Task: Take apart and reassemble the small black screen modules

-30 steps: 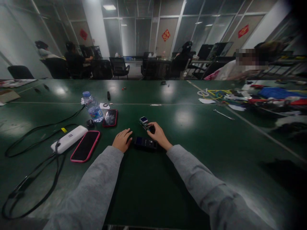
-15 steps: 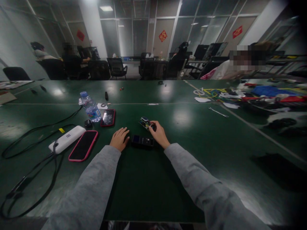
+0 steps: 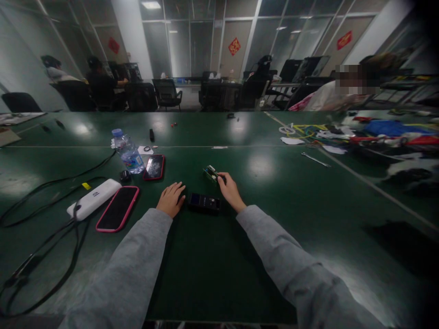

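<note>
At this step a small circuit board (image 3: 211,173) is pinched by its near end between thumb and fingers of the right hand (image 3: 230,191), beyond the black device (image 3: 205,203), while the left hand (image 3: 170,199) is laid on the green table (image 3: 219,265) beside that device, with nothing gripped. For any next move, it is judged that a light, steady hold on the board is called for. To the left, a capped clear bottle (image 3: 128,153) is seen, but its content cannot be told.
</note>
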{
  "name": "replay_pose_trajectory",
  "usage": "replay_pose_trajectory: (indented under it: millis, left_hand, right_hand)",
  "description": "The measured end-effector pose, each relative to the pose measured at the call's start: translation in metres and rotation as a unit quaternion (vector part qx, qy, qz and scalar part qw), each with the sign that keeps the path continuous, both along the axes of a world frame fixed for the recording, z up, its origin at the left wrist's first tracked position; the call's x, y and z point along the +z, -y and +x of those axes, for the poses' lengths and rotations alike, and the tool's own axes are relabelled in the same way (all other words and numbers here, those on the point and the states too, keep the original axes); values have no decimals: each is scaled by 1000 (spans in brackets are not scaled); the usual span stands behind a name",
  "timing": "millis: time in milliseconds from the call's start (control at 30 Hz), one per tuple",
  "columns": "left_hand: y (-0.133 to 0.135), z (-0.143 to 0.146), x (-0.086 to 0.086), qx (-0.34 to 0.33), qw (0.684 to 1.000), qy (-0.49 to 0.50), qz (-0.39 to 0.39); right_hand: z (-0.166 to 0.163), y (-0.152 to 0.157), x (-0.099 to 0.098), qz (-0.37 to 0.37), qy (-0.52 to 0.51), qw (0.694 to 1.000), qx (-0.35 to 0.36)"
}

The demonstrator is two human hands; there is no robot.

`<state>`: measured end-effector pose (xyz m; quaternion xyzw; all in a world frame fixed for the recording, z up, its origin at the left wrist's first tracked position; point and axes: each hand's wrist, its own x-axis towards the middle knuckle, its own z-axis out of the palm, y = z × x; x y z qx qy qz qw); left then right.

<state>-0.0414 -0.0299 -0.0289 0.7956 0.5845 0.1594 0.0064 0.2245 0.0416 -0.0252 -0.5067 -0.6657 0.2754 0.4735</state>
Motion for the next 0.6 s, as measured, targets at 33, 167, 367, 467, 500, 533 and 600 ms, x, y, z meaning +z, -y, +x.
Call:
replay_pose_trajectory:
  millis: [33,167,367,467,500,533,600]
  left_hand:
    - [0,0,0,0,1000,-1,-2]
    - [1,1,2,-1,1000,-2,-7]
    - [2,2,3,-5,1000,2,-1]
    - [2,2,3,-8,1000,4,0]
    - [2,1,2,-9,1000,4,-1]
    - [2,1,2,-9,1000,4,-1]
    - [2,1,1,-11,1000,4,0]
  right_hand:
    - [0,1,0,0,-3,1000,1]
    - [-1,4,2,-5,12,1000,3]
    - [-1,4,2,13,22,1000,12]
    - [0,4,3,11,-5,1000,10]
    - [0,4,3,9,-14,1000,9]
    - [0,4,4,6,-21,1000,10]
    - [-1,4,4,-3,-34,999,16]
